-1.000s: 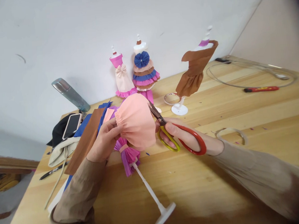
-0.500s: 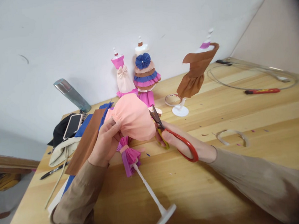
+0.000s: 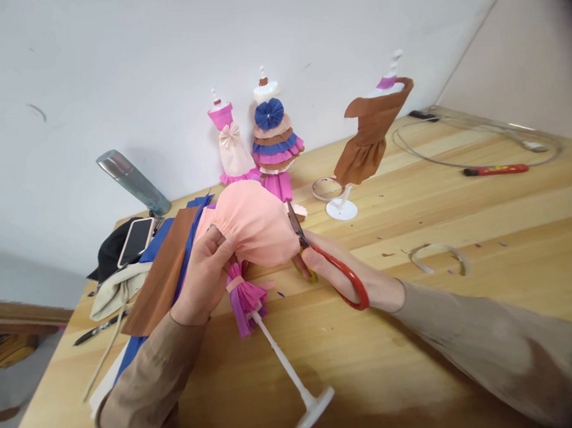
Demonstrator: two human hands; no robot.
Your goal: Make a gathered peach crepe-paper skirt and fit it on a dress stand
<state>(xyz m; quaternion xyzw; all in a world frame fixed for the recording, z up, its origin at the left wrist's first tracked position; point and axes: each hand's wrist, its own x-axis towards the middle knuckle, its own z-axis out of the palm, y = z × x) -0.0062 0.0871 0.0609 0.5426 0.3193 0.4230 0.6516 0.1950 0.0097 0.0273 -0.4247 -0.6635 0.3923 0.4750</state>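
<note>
1. Tabletop, pale wood: beneath both hands, scattered with trimmings.
2. Brown-dressed form on a white stand: upright, beyond the right hand and to its right.
3. White stand with a gathered pink-and-purple skirt: appears to lie on its side, skirt just below the space between the hands, base nearer the wearer.
4. Tiered-skirt form and pink-topped form: side by side, beyond both hands.
5. Brown fabric strip, with blue pieces about it: just left of the left hand.
6. Left hand: thumb and fingers pinched on the gathered edge of the peach cloth.
7. Right hand: closed round the scissor handles.
8. Peach cloth, one edge puckered: between the hands, raised above the table. Step in hand, as judged: trimming its free edge. The next move calls for the left hand to keep the cloth spread and the blades to follow the margin, clear of the gathers.
9. Scissors, red and yellow handles: blades at the cloth's right edge; whether they bite cannot be told.
10. Scraps: right of the right hand.
</note>
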